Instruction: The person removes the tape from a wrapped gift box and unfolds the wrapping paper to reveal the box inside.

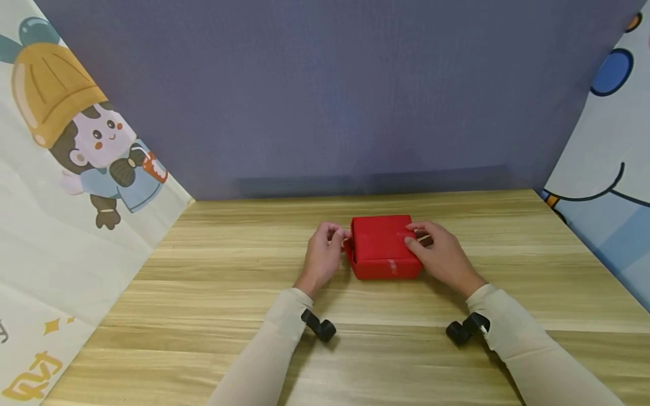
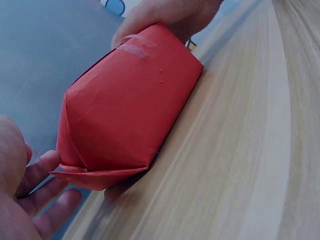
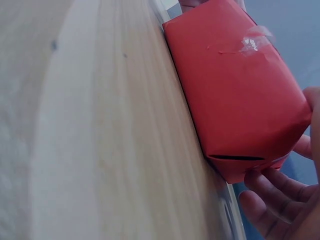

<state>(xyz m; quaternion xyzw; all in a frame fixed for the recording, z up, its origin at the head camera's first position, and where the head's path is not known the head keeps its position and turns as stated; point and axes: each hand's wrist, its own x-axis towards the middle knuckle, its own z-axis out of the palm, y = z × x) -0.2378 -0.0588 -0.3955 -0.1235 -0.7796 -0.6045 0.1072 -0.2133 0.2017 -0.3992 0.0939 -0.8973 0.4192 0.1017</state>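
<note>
A box wrapped in red paper (image 1: 384, 239) lies on the wooden table, with clear tape (image 3: 255, 42) across the edge of its near side. My right hand (image 1: 442, 251) grips its right end, thumb and forefinger on the top edge and the other fingers at the folded end. At the left end, my left hand (image 1: 324, 251) is beside a paper flap (image 2: 100, 177) that sticks outward. Its thumb and forefinger are close together on what looks like a small, faint piece of clear tape; the other fingers are extended near the flap.
The wooden table (image 1: 203, 316) runs back to a grey-blue panel (image 1: 325, 101). Printed cartoon sheets stand along the left (image 1: 30, 186) and right (image 1: 599, 152) sides. A black wrist mount (image 1: 319, 326) sits on the left sleeve, another (image 1: 468, 328) on the right.
</note>
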